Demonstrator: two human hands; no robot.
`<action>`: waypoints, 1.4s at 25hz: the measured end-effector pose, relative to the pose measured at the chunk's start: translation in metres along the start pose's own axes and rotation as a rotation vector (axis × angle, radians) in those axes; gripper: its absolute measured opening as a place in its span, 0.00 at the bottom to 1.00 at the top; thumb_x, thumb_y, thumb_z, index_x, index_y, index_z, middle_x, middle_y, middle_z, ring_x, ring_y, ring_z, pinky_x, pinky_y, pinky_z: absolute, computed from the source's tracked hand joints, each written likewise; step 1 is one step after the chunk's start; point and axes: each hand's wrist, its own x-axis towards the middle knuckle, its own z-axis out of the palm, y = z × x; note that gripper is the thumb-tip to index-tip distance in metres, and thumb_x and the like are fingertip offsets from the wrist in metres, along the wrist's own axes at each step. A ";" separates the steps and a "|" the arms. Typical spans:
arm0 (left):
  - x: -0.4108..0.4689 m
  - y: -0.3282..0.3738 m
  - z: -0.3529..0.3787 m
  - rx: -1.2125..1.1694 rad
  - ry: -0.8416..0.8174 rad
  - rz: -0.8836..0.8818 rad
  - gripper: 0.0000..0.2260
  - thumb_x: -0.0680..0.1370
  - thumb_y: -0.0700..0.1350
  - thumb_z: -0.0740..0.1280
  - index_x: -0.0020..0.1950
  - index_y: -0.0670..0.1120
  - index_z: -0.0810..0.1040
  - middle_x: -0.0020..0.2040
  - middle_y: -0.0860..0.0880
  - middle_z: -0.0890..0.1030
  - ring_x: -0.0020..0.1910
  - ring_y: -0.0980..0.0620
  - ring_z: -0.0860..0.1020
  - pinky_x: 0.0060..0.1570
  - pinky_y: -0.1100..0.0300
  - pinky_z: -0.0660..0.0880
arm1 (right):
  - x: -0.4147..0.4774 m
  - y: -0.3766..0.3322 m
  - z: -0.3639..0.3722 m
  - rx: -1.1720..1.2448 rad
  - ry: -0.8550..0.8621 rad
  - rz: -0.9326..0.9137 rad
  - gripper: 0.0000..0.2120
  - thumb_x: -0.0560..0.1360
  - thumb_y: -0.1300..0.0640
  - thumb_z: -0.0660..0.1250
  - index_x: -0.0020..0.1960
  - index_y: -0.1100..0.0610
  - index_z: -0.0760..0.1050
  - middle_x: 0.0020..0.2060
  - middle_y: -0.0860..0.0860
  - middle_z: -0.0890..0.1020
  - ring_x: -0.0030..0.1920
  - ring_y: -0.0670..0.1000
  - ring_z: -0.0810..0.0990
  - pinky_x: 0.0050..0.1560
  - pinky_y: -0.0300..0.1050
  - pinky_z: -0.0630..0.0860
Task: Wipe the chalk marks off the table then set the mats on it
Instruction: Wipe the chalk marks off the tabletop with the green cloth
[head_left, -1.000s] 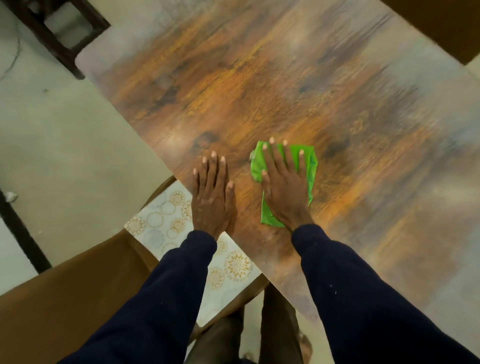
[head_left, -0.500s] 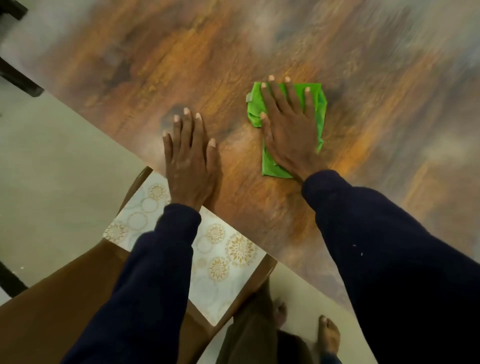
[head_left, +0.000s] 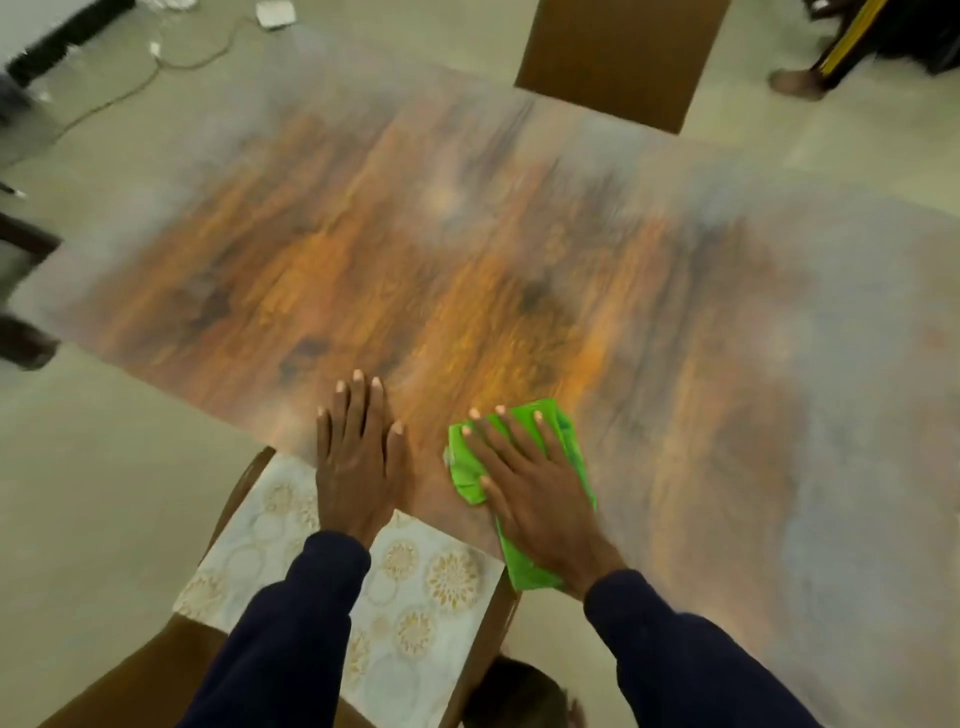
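View from the head camera. The wooden table (head_left: 493, 270) now shows almost whole, both far corners included, where half a second ago I saw only a slanted part of it filling the upper frame. Its surface is blurred by camera motion and hazed with pale patches, so I cannot tell whether chalk marks lie on it. The near chair (head_left: 130, 675) stands at the lower left as before, its seat tucked against the near table edge. On that seat lie the patterned mats (head_left: 431, 587), unmoved and not yet on the table; I cannot tell how many there are. A second chair (head_left: 618, 62), not visible earlier, stands at the far side of the table. The left hand (head_left: 358, 462) stays flat on the table just inside the near edge, above the mats, its grip open with fingers straight and close together. The right hand (head_left: 530, 493) presses the green cloth (head_left: 566, 436) onto the table, its grip likewise open, with fingers spread straight over the fabric rather than curled round it. The right hand and cloth have drawn back toward me: earlier they lay farther in than the left hand, and now the cloth's lower end reaches the near table edge, just beside the mats. Another person's foot (head_left: 792, 83) shows on the floor at the upper right.
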 end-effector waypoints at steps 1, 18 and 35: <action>0.004 0.006 0.001 0.006 0.006 0.022 0.26 0.89 0.51 0.51 0.86 0.42 0.61 0.87 0.43 0.57 0.86 0.43 0.55 0.81 0.35 0.58 | -0.010 0.013 -0.004 -0.006 0.012 0.021 0.28 0.89 0.47 0.47 0.88 0.50 0.52 0.87 0.47 0.51 0.87 0.53 0.46 0.84 0.65 0.50; 0.046 -0.038 0.008 -0.006 -0.033 0.122 0.27 0.89 0.54 0.50 0.86 0.43 0.59 0.87 0.44 0.56 0.87 0.46 0.52 0.84 0.38 0.52 | 0.046 0.005 0.008 -0.028 0.160 0.220 0.28 0.88 0.47 0.48 0.87 0.54 0.56 0.87 0.51 0.56 0.87 0.57 0.52 0.84 0.67 0.49; 0.016 -0.074 -0.017 0.041 -0.039 0.042 0.26 0.90 0.52 0.52 0.87 0.45 0.57 0.87 0.44 0.54 0.87 0.44 0.52 0.85 0.42 0.49 | 0.079 -0.040 0.012 -0.044 0.049 -0.004 0.28 0.89 0.48 0.49 0.87 0.52 0.55 0.87 0.50 0.56 0.87 0.56 0.51 0.85 0.65 0.48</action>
